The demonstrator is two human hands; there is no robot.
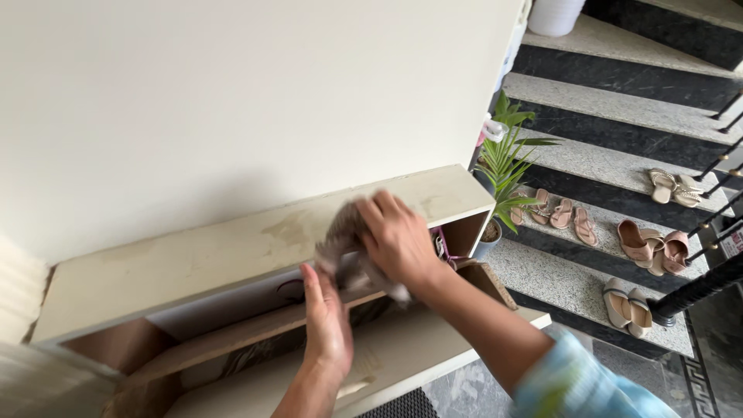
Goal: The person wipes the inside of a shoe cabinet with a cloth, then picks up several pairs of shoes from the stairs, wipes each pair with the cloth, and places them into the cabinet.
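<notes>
Where right hand (398,240) grips, cloth (344,244) blurs.

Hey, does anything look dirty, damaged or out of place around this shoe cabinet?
Yes. The cabinet top has brownish smears, worst beside the grey cloth under the right hand. The left hand is at the front edge. Sandals lie loose on the stair steps rather than in the cabinet.

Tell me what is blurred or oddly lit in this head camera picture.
Head view: the grey cloth and right hand are smeared by motion blur; the left hand is a little softer than its surroundings; the light blue sleeve at the bottom edge is out of focus; soft, even daylight, no hard glare; the stairs and sandals look sharp, the lines tilted by the wide lens.
</notes>
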